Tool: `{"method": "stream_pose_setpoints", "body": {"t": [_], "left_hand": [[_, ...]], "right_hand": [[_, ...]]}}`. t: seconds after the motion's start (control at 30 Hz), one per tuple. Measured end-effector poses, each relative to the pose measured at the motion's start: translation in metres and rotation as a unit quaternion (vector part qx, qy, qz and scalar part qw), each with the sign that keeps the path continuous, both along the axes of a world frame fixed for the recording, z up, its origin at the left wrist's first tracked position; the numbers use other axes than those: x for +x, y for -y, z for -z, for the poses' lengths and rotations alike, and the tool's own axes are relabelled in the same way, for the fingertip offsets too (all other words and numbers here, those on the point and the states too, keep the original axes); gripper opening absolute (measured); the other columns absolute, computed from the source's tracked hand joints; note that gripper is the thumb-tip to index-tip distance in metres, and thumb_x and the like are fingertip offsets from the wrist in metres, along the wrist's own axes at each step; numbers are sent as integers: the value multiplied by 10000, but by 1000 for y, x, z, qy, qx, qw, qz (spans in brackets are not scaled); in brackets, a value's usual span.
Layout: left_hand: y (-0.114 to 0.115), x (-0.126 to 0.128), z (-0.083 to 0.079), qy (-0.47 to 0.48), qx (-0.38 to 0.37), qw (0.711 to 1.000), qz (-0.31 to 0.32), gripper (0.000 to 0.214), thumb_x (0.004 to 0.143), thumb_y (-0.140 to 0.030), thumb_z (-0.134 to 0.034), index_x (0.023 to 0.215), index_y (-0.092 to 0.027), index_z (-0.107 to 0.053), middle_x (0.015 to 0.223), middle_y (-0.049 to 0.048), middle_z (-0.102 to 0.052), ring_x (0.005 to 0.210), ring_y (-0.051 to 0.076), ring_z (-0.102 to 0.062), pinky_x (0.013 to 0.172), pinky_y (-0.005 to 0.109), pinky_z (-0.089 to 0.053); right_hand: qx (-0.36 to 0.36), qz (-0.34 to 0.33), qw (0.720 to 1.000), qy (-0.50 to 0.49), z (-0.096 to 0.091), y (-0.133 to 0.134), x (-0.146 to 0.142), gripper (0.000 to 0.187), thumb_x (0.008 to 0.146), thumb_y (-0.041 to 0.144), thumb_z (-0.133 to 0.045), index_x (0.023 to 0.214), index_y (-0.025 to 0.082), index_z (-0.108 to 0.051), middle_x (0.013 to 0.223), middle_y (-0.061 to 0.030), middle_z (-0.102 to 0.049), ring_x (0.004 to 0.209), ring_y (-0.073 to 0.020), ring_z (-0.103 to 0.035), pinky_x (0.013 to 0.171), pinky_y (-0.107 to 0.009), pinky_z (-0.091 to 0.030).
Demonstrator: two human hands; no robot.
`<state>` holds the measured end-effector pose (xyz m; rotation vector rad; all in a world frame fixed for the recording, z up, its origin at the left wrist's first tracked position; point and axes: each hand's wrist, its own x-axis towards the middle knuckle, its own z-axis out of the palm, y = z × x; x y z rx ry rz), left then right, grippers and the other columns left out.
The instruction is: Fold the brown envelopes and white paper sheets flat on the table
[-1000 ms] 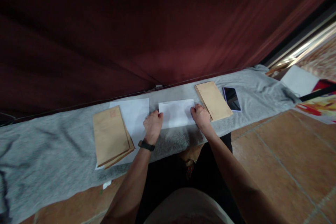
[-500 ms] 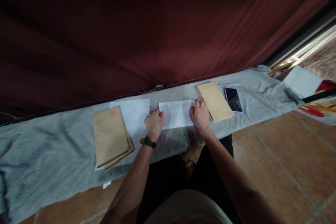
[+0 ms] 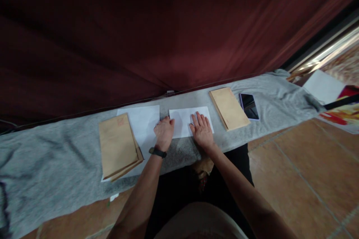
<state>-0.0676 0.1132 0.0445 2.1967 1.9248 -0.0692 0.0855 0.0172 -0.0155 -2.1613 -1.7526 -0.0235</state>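
Note:
A small oblong of white paper (image 3: 183,117) lies flat on the grey cloth in front of me, perhaps folded; I cannot see its layers. My right hand (image 3: 203,132) rests palm down on its right half, fingers spread. At the paper's left edge, my left hand (image 3: 164,130) is closed, with the thumb against that edge; its curled fingers are partly hidden. Larger white paper (image 3: 147,119) lies to the left, partly under brown envelopes (image 3: 119,145). Another stack of brown envelopes (image 3: 230,108) sits to the right of my right hand.
A phone (image 3: 249,106) with a purple edge lies beyond the right envelope stack. Grey cloth (image 3: 50,160) covers the long narrow surface. A dark red curtain (image 3: 174,33) hangs behind it, and tiled floor (image 3: 297,164) shows below.
My right hand has slid left from the paper's right edge onto its right half, and its fingers have spread out. The left hand stays almost where it was.

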Motion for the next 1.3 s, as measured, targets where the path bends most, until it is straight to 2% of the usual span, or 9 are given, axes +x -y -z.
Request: {"method": "stream_pose_setpoints", "body": {"t": [0.17, 0.27, 0.33, 0.43, 0.6, 0.8, 0.93, 1.17, 1.3], "left_hand": [[11, 6, -5, 32, 101, 994, 5, 332, 1001, -318, -459, 1215, -116, -612, 1108, 174, -718, 1098, 319, -668, 969, 457, -494], [22, 22, 1, 95, 160, 978, 94, 386, 1022, -279, -399, 1332, -115, -558, 1383, 188, -601, 1305, 306, -550, 1099, 465, -421], [29, 35, 11, 134, 151, 960, 196, 445, 1036, -297, -375, 1429, -135, -506, 1537, 143, -487, 1432, 268, -435, 1182, 420, -353], [34, 50, 30, 135, 125, 951, 249, 518, 1050, -362, -345, 1488, -111, -461, 1606, 129, -407, 1505, 273, -332, 1241, 442, -270], [34, 48, 47, 108, 117, 955, 248, 571, 1062, -389, -270, 1549, -115, -386, 1640, 100, -348, 1550, 244, -231, 1278, 444, -174], [33, 31, 46, 79, 121, 964, 221, 578, 1057, -345, -263, 1580, -106, -322, 1664, 107, -279, 1561, 240, -193, 1280, 452, -151], [35, 25, 45, 70, 123, 967, 210, 583, 1053, -341, -271, 1579, -93, -318, 1665, 126, -270, 1562, 253, -186, 1277, 464, -148], [32, 23, 49, 61, 95, 966, 231, 606, 1008, -242, -358, 1602, -153, -278, 1677, 108, -250, 1573, 253, -133, 1280, 492, -148], [32, 24, 50, 66, 97, 968, 223, 603, 1010, -227, -331, 1606, -159, -268, 1678, 105, -252, 1572, 243, -135, 1283, 486, -147]], "right_hand": [[0, 8, 1000, 5, 4, 0, -1, 553, 1055, 412, -410, 1555, 175, -406, 1636, -133, -341, 1497, -311, -349, 1228, -514, -251], [1, 10, 1000, 11, 3, 0, -1, 551, 1055, 409, -403, 1558, 183, -404, 1642, -127, -332, 1497, -318, -344, 1224, -518, -251], [-4, 7, 1000, 17, 2, 2, -2, 535, 1057, 360, -389, 1563, 183, -397, 1647, -126, -322, 1502, -320, -333, 1224, -519, -246], [-17, 0, 1000, 25, 0, 4, -1, 536, 1045, 237, -359, 1576, 166, -366, 1650, -124, -313, 1513, -308, -312, 1229, -506, -235], [-28, 5, 999, 16, -2, 3, -2, 532, 1049, 230, -326, 1567, 121, -374, 1639, -132, -330, 1517, -299, -306, 1235, -497, -230], [-11, 41, 999, -11, -1, 3, 0, 531, 1083, 353, -285, 1549, 135, -413, 1627, -143, -352, 1511, -294, -325, 1228, -497, -255], [-2, 63, 997, -36, -5, -4, -2, 554, 1084, 358, -260, 1529, 74, -429, 1608, -200, -365, 1502, -303, -341, 1218, -509, -270], [-4, -75, 994, -80, -14, -40, -24, 539, 1086, 368, -252, 1525, 120, -443, 1598, -129, -420, 1513, -231, -327, 1226, -445, -293], [-17, -81, 995, -62, -9, -46, -21, 519, 1085, 347, -259, 1518, 143, -460, 1580, -118, -451, 1498, -219, -354, 1231, -450, -285]]}}
